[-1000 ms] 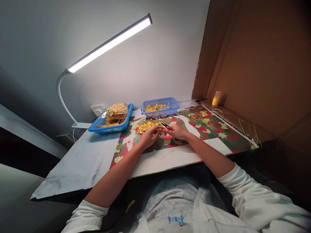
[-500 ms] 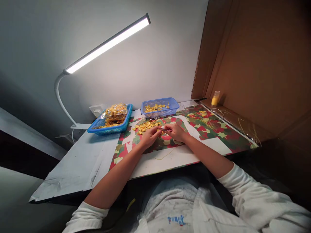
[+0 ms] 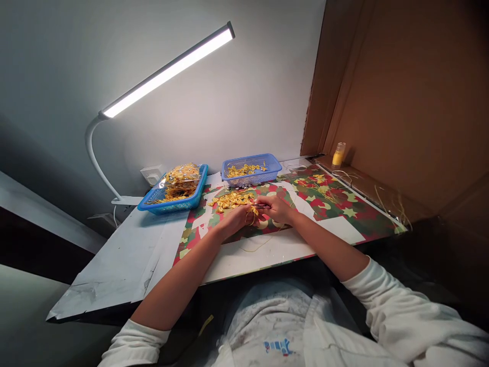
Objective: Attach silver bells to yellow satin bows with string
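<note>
The left hand (image 3: 237, 219) pinches a yellow bow (image 3: 254, 209) at its fingertips, well inside the near edge of the table (image 3: 110, 265), and the right hand (image 3: 278, 210) is closed around a slim tool (image 3: 263, 206) pointing at the bow (whether they touch is too small to tell). Beyond the left hand lies the pile (image 3: 228, 202), fronting the violet basket (image 3: 252, 179), while open room stretches left below the blue basket (image 3: 168, 205) and right over the patterned sheet (image 3: 349, 224).
</note>
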Motion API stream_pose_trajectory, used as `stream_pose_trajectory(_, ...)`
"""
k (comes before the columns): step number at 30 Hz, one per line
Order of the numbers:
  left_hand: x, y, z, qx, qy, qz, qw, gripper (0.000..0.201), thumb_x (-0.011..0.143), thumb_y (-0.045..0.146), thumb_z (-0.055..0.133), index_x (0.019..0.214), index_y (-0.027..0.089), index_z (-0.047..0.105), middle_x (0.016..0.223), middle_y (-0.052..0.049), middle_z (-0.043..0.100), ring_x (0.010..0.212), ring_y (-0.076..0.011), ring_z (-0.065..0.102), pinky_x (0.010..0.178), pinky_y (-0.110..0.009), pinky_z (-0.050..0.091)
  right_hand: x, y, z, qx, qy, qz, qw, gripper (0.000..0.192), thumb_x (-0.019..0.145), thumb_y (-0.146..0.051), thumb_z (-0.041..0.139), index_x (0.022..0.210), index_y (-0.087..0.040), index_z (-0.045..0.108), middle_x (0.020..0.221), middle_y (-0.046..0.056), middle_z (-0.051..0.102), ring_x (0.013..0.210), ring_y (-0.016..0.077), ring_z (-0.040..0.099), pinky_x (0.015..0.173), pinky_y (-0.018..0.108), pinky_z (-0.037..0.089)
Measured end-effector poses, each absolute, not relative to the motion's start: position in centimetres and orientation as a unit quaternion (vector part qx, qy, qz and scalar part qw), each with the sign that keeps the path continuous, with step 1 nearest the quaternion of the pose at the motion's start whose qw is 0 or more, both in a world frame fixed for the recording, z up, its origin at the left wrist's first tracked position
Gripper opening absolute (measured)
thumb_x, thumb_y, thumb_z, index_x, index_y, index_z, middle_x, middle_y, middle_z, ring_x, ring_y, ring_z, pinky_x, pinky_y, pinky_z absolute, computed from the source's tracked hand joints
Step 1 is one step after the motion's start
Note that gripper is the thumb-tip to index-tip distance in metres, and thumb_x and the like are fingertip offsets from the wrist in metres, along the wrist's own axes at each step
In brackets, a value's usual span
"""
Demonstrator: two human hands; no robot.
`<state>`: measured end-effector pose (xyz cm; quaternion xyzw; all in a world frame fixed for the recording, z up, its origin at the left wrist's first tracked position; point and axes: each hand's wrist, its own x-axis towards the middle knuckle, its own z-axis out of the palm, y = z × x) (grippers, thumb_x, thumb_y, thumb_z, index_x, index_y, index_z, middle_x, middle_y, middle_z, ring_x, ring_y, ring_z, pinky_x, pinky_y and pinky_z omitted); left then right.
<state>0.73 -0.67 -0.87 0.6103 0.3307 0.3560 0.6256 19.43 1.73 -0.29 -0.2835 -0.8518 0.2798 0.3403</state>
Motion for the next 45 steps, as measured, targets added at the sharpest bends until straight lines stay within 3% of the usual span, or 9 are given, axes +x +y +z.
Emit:
stream_pose_trajectory(6, 0.6, -1.0, -0.5, 0.600, 0.323, 0.341, 0.648, 0.029, 0.076, 0.045, 0.061, 0.077, 0.017, 0.058, 0.068, -0.005, 0.059, 0.058, -0.0139, 0.054, 0.057, -0.029, 0.046, 19.5, 1.8, -0.5, -0.293, -0.859, 0.241, 0.342, 0.008, 0.080, -0.026, 0.046, 0.075, -0.020, 0.050, 0.064, -0.002, 0.049, 0.059, 0.0128, 0.041, 0.059, 0.024, 0.028)
stream_pose_trajectory(13, 0.9, -0.9, -0.5, 0.631, 0.333, 0.405, 0.572, 0.038, 0.080, 0.053, 0.058, 0.067, 0.019, 0.047, 0.060, 0.002, 0.046, 0.053, -0.0100, 0.041, 0.051, -0.025, 0.036, 19.3, 1.3, 0.0, -0.309, -0.798, 0.348, 0.383, 0.037, 0.086, -0.056, 0.048, 0.080, -0.020, 0.047, 0.062, -0.004, 0.040, 0.057, 0.0117, 0.034, 0.055, 0.024, 0.028)
stream_pose_trajectory(17, 0.7, -0.4, -0.8, 0.646, 0.352, 0.452, 0.505, 0.039, 0.082, 0.054, 0.056, 0.068, 0.020, 0.042, 0.058, 0.004, 0.041, 0.052, -0.0098, 0.036, 0.050, -0.026, 0.032, 19.4, 1.1, -0.1, -0.288, -0.792, 0.408, 0.352, 0.050, 0.089, -0.066, 0.033, 0.072, -0.020, 0.044, 0.060, -0.004, 0.034, 0.055, 0.0118, 0.030, 0.053, 0.026, 0.025)
stream_pose_trajectory(24, 0.7, 0.0, -0.9, 0.658, 0.361, 0.489, 0.444, 0.042, 0.082, 0.060, 0.050, 0.072, 0.023, 0.034, 0.059, 0.007, 0.032, 0.051, -0.0094, 0.031, 0.050, -0.025, 0.030, 19.2, 1.6, -0.9, -0.326, -0.810, 0.335, 0.355, 0.059, 0.090, -0.069, 0.027, 0.059, -0.020, 0.037, 0.056, -0.002, 0.036, 0.054, 0.0124, 0.032, 0.054, 0.028, 0.024)
stream_pose_trajectory(45, 0.3, -0.4, -0.9, 0.714, 0.410, 0.485, 0.293, 0.024, 0.090, 0.039, 0.042, 0.073, 0.022, 0.038, 0.062, 0.005, 0.040, 0.056, -0.0117, 0.038, 0.056, -0.025, 0.033, 19.2, 1.9, -1.2, -0.366, -0.799, 0.315, 0.359, 0.061, 0.088, -0.073, 0.024, 0.056, -0.020, 0.030, 0.054, -0.003, 0.032, 0.052, 0.0114, 0.028, 0.052, 0.028, 0.021)
